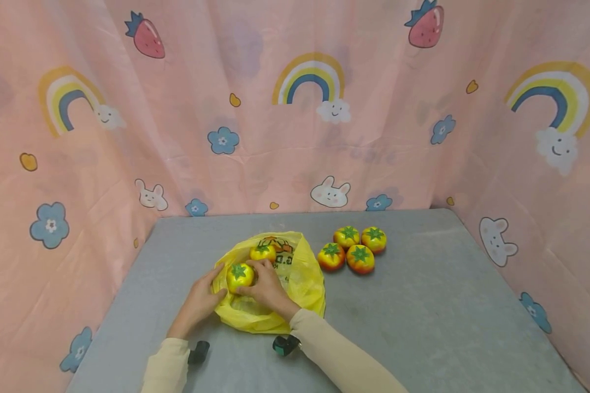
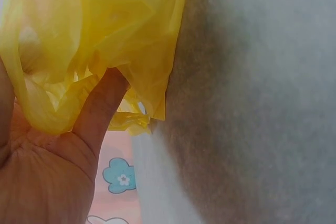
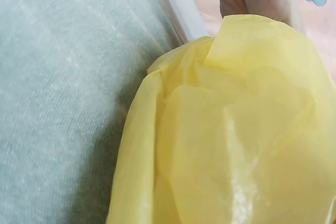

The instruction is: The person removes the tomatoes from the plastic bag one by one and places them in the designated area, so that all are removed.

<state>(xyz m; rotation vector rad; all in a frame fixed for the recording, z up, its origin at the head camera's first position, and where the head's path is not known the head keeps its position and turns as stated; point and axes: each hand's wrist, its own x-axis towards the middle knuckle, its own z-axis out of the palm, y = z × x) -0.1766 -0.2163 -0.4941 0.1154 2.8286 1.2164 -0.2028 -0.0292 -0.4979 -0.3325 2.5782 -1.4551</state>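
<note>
A yellow plastic bag point(image 1: 307, 278) lies with its mouth open on the table, dark print on its inside. My right hand point(image 1: 270, 289) reaches into it and grips a yellow-red tomato point(image 1: 239, 277) with a green star-shaped top. Another tomato point(image 1: 263, 253) sits farther back in the bag. At the bag's left rim, my left hand point(image 1: 200, 300) holds the plastic between thumb and fingers. The left wrist view shows the thumb point(image 2: 102, 106) against the thin yellow film. In the right wrist view the bag point(image 3: 236, 129) hides most of the right hand.
Several more tomatoes point(image 1: 360, 258) stand grouped right of the bag on the grey tabletop point(image 1: 423, 305). A pink patterned curtain point(image 1: 285, 164) encloses the back and both sides of the table.
</note>
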